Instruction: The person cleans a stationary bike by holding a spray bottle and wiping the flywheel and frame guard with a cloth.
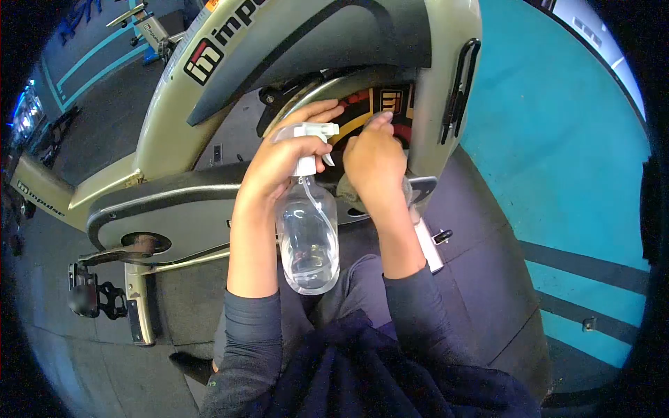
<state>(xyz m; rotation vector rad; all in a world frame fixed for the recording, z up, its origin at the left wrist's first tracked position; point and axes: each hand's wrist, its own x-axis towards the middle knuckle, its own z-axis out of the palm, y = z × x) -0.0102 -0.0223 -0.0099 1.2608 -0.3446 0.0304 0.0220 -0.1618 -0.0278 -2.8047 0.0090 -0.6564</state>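
Note:
My left hand point(261, 171) is closed around the neck of a clear spray bottle point(308, 237) with a white trigger head point(306, 132). Some of its fingers reach past the head toward the bike's flywheel point(355, 104). The bottle hangs upright, with a little clear liquid low inside. Beside it, my right hand point(376, 164) is curled over a greyish cloth point(346, 193) in front of the flywheel's lower right part. Most of the cloth is hidden under the hand. The flywheel carries red and yellow markings and sits within the exercise bike's frame point(446, 90).
A long chain cover point(174, 216) runs left to a crank and pedal point(87, 292). A white stabiliser leg point(427, 244) stands right of my right forearm. Another bike point(157, 35) is at the far upper left. Dark mats and a teal floor point(557, 139) surround the bike.

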